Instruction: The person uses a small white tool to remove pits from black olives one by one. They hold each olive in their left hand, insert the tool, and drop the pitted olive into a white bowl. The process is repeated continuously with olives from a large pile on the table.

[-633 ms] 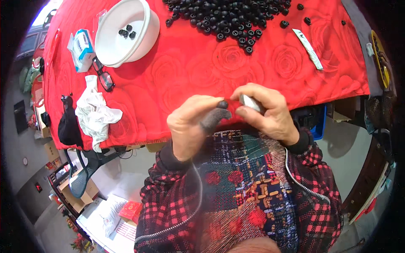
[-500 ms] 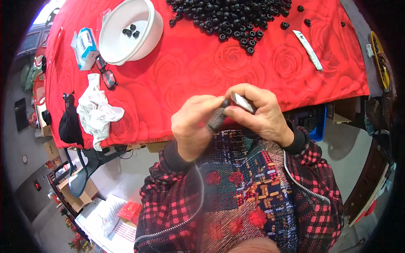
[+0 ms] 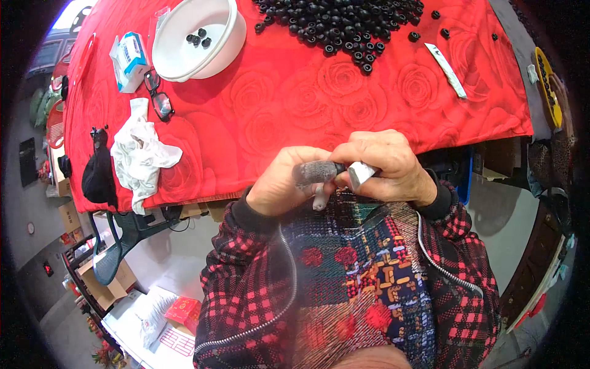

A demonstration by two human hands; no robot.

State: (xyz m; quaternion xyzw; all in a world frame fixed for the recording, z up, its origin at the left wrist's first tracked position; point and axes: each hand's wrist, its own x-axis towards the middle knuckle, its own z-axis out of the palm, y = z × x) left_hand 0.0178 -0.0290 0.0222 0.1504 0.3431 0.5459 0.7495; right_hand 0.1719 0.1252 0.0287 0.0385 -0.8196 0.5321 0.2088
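Note:
Both hands meet in front of my chest, just off the near edge of the red tablecloth. My left hand [image 3: 284, 181] is closed, its fingers bent, with grey dusty-looking coverings on a finger or two. A small black part [image 3: 340, 167] shows at its fingertips, mostly hidden between the hands. My right hand [image 3: 386, 161] is closed round a short flat strip [image 3: 361, 174], whitish with a grey end face, that points toward the left hand. The strip's far end is hidden in the palm.
A large pile of small black round parts [image 3: 344, 27] lies at the back. The white basin [image 3: 178, 61] at back left holds several more. Nearby are a blue-white box [image 3: 130, 61], glasses [image 3: 161, 106], a white cloth [image 3: 141, 154], a black pouch [image 3: 98, 175] and a white strip [image 3: 445, 71].
My hands have turned: the left one rolled so its grey-covered fingers now show on top, and the right one tilted the strip downward. The view has shifted slightly.

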